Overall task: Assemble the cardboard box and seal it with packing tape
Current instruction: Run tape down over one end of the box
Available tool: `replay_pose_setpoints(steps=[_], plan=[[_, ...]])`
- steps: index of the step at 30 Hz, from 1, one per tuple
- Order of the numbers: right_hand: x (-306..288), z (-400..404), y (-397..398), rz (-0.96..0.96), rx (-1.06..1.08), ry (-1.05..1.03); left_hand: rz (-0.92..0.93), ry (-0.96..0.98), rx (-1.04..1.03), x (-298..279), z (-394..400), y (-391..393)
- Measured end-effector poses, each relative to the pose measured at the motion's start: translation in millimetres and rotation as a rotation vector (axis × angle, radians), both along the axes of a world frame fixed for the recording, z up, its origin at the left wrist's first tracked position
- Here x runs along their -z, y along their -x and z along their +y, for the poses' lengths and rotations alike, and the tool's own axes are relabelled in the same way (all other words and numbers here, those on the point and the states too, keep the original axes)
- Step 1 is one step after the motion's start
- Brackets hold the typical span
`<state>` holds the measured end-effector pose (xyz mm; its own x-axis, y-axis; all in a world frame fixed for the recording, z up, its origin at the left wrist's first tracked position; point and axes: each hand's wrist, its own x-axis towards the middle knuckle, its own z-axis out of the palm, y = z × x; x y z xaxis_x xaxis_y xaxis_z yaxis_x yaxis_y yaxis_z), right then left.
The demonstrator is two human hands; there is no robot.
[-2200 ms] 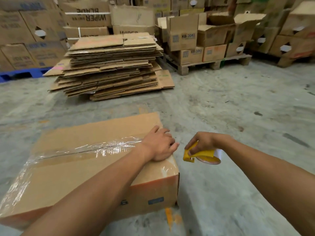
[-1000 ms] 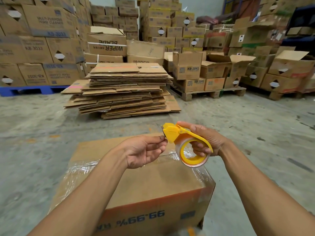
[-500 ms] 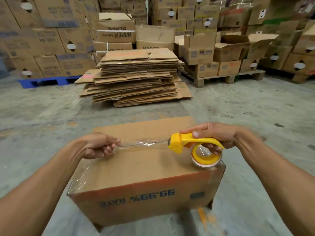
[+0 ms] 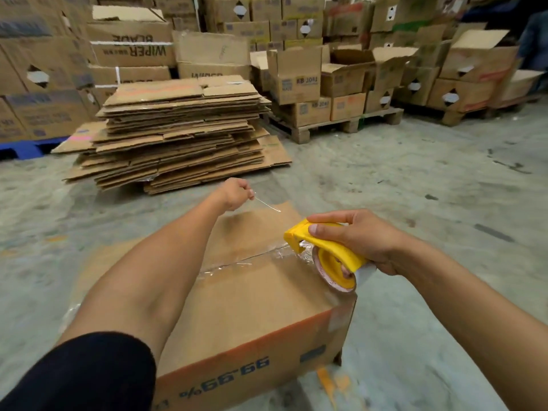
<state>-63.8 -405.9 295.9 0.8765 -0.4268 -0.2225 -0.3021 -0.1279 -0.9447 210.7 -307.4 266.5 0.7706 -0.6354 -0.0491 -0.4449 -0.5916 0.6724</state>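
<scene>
Clear tape [image 4: 268,205] stretches over the box [image 4: 252,295]: left hand [image 4: 234,192] pinches its end, right hand [image 4: 360,240] grips the dispenser [image 4: 327,253]. Next, press it onto the seam.

Left hand [image 4: 235,192] stretched far forward, fingers pinched shut; right hand [image 4: 360,237] nearer, curled tight in a grip, wrist bent.

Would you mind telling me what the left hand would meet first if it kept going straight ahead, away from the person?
Probably the stack of flattened cardboard. The left hand, pinching tape, points beyond the box towards it, over bare floor; depth is unclear.
</scene>
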Motion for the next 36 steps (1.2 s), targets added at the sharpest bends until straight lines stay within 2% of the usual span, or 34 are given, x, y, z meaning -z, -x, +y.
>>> replay_pose_setpoints(steps=[7,10,13,18,23,36], plan=[[11.8,-9.1,-14.6,-0.126,0.239,-0.129,0.013,-0.051,0.158,17.5,-81.8,-17.8],[24.0,-10.5,-28.3,-0.112,0.297,-0.077,0.042,-0.066,0.191,24.9,-98.4,-30.4],[26.7,-5.9,-35.1,-0.086,0.301,-0.009,0.054,-0.067,0.214,32.2,-105.2,-39.2],[19.3,5.1,-38.1,-0.032,0.294,-0.043,0.156,-0.015,0.201,49.9,-101.4,-48.9],[22.8,8.4,-40.4,-0.002,0.292,-0.040,0.161,0.086,0.202,54.1,-99.8,-49.2],[27.1,5.6,-34.1,0.028,0.277,0.032,0.233,-0.091,0.221,66.7,-107.7,-48.8]])
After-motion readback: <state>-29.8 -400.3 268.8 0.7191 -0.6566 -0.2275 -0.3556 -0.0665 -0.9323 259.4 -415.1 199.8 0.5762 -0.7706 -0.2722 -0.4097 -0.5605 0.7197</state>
